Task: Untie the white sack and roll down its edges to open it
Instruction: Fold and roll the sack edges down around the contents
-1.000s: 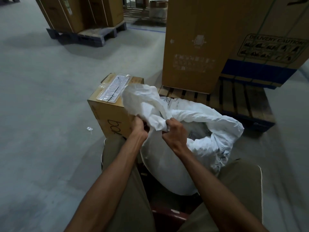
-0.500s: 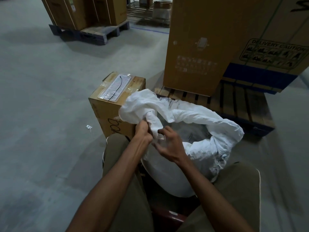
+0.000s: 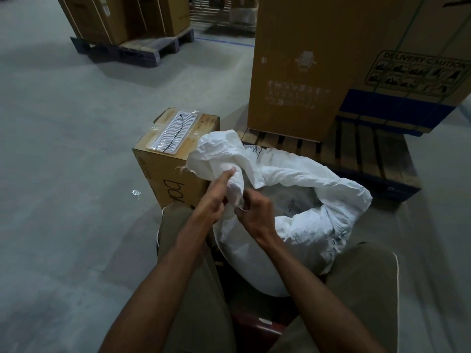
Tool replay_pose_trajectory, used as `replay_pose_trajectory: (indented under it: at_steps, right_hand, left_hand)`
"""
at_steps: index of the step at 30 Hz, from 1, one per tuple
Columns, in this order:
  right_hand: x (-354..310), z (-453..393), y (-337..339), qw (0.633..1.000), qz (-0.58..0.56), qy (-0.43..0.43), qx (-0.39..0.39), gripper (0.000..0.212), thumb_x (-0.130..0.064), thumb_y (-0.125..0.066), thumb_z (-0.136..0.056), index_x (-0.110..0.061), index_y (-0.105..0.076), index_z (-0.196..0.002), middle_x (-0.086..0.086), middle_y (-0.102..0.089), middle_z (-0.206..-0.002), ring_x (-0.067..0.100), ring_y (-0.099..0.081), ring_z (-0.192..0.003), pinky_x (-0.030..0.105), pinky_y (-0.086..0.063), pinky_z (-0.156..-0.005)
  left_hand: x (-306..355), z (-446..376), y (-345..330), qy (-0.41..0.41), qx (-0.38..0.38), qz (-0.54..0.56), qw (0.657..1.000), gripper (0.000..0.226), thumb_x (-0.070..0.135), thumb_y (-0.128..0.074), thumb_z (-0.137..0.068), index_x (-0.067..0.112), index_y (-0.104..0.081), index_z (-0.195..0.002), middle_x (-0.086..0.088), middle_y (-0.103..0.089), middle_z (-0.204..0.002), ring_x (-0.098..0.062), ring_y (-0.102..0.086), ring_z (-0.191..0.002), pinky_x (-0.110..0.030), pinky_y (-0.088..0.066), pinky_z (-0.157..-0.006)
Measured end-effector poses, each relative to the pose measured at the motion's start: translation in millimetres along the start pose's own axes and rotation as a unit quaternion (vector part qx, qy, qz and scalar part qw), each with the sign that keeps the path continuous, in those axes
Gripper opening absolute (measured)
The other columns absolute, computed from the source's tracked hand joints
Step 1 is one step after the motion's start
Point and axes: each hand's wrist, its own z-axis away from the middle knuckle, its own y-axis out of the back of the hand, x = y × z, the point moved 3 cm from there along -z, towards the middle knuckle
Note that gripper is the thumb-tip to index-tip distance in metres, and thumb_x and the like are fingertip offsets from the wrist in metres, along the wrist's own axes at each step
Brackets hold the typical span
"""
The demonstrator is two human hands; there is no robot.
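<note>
The white sack [image 3: 300,233] stands between my knees with its mouth open; its right and far rim is rolled into a thick roll. The left corner of the rim still sticks up as a crumpled flap. My left hand [image 3: 216,197] grips that flap from the left, thumb pointing up along it. My right hand [image 3: 254,215] pinches the lower end of the same flap at the near rim. Inside the sack I see pale contents with a small printed label.
A small cardboard box [image 3: 175,164] with a white plastic tray taped on top stands just left of the sack. Behind is a wooden pallet [image 3: 356,154] bearing a tall carton [image 3: 305,62]. More boxes on a pallet [image 3: 132,44] stand far left. Grey concrete floor lies to the left.
The raised flap has come lower and been gathered in. My right hand let go of its fist grip and now pinches the flap's lower end; my left hand shifted up along it.
</note>
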Motion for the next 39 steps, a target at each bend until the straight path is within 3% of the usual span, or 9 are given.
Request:
replay_pose_trajectory:
  at_steps: [7, 12, 15, 19, 22, 25, 29, 34, 39]
  right_hand:
    - [-10, 9, -15, 0.997, 0.011, 0.068, -0.022, 0.015, -0.01, -0.066, -0.071, -0.015, -0.053, -0.075, -0.003, -0.056, -0.07, 0.023, -0.052, -0.058, 0.036, -0.04, -0.051]
    - [5, -10, 14, 0.975, -0.199, -0.068, -0.072, 0.026, -0.015, -0.068, -0.086, -0.022, -0.064, -0.111, -0.002, -0.064, -0.093, 0.014, -0.063, -0.084, 0.045, -0.057, -0.073]
    - [8, -38, 20, 0.997, -0.062, -0.025, -0.028, 0.034, -0.024, -0.059, -0.1, -0.027, -0.053, -0.134, 0.0, -0.054, -0.121, 0.013, -0.059, -0.103, 0.042, -0.056, -0.086]
    - [-3, -94, 2, 0.975, 0.146, 0.058, -0.155, 0.068, -0.04, -0.059, -0.099, -0.044, -0.023, -0.157, 0.001, -0.02, -0.161, 0.029, -0.025, -0.145, 0.05, -0.031, -0.102]
    - [-16, -128, -4, 0.954, 0.174, 0.114, -0.214, 0.058, -0.009, -0.062, -0.095, -0.036, -0.05, -0.144, 0.0, -0.041, -0.156, 0.028, -0.033, -0.144, 0.053, -0.03, -0.108]
    - [-23, -150, 10, 0.952, 0.169, 0.148, -0.207, 0.039, 0.001, -0.063, -0.092, -0.021, -0.07, -0.125, 0.008, -0.066, -0.132, 0.029, -0.057, -0.125, 0.045, -0.04, -0.104]
    - [-10, -183, 54, 0.969, 0.069, -0.045, -0.232, 0.043, 0.009, -0.05, -0.09, -0.005, -0.071, -0.125, 0.018, -0.065, -0.132, 0.035, -0.062, -0.117, 0.046, -0.053, -0.099]
    - [16, -202, 97, 0.946, 0.096, -0.157, -0.268, 0.027, -0.006, -0.047, -0.092, -0.013, -0.057, -0.068, 0.017, -0.059, -0.086, 0.03, -0.052, -0.08, 0.037, -0.041, -0.071]
    - [6, -184, 71, 0.942, 0.269, 0.012, -0.199, 0.037, -0.01, -0.049, -0.087, -0.015, -0.058, -0.122, 0.014, -0.055, -0.133, 0.031, -0.051, -0.121, 0.048, -0.041, -0.102]
  left_hand:
    - [-13, -24, 5, -0.089, 0.137, -0.169, 0.972, 0.026, 0.033, -0.06, -0.101, 0.008, -0.065, -0.107, -0.007, -0.071, -0.101, -0.027, -0.068, -0.095, -0.034, -0.052, -0.077]
    - [-16, -45, 24, 0.047, 0.058, 0.099, 0.992, 0.039, 0.026, -0.041, -0.091, 0.006, -0.071, -0.106, -0.013, -0.069, -0.088, -0.026, -0.065, -0.076, -0.038, -0.057, -0.07]
    - [-15, -52, 26, 0.05, 0.022, 0.077, 0.996, 0.057, 0.037, -0.04, -0.089, -0.001, -0.069, -0.12, -0.021, -0.07, -0.108, -0.032, -0.065, -0.094, -0.047, -0.055, -0.091]
    - [-7, -51, 18, -0.009, 0.029, 0.012, 0.999, 0.044, 0.038, -0.041, -0.101, 0.008, -0.072, -0.102, -0.014, -0.072, -0.101, -0.027, -0.064, -0.094, -0.042, -0.053, -0.09]
    - [-7, -58, 23, -0.021, 0.028, -0.057, 0.998, 0.058, 0.07, -0.054, -0.087, 0.016, -0.064, -0.102, 0.001, -0.066, -0.097, -0.022, -0.058, -0.103, -0.013, -0.05, -0.081]
    - [-1, -39, 33, -0.067, 0.007, -0.097, 0.993, 0.045, 0.045, -0.066, -0.094, 0.01, -0.067, -0.122, -0.001, -0.073, -0.101, -0.019, -0.068, -0.095, -0.021, -0.055, -0.076]
    - [-13, -21, 52, -0.14, 0.026, -0.245, 0.959, 0.055, 0.053, -0.064, -0.095, 0.02, -0.049, -0.135, -0.002, -0.061, -0.126, -0.016, -0.065, -0.096, -0.02, -0.048, -0.066]
    - [-13, -24, 53, -0.216, -0.034, -0.334, 0.917, 0.04, 0.054, -0.048, -0.103, 0.022, -0.065, -0.122, 0.0, -0.069, -0.12, -0.023, -0.066, -0.111, -0.025, -0.049, -0.075]
    - [2, -26, 47, -0.2, -0.002, -0.369, 0.908, 0.042, 0.045, -0.042, -0.107, 0.016, -0.068, -0.125, -0.005, -0.056, -0.121, -0.01, -0.054, -0.097, -0.028, -0.048, -0.085]
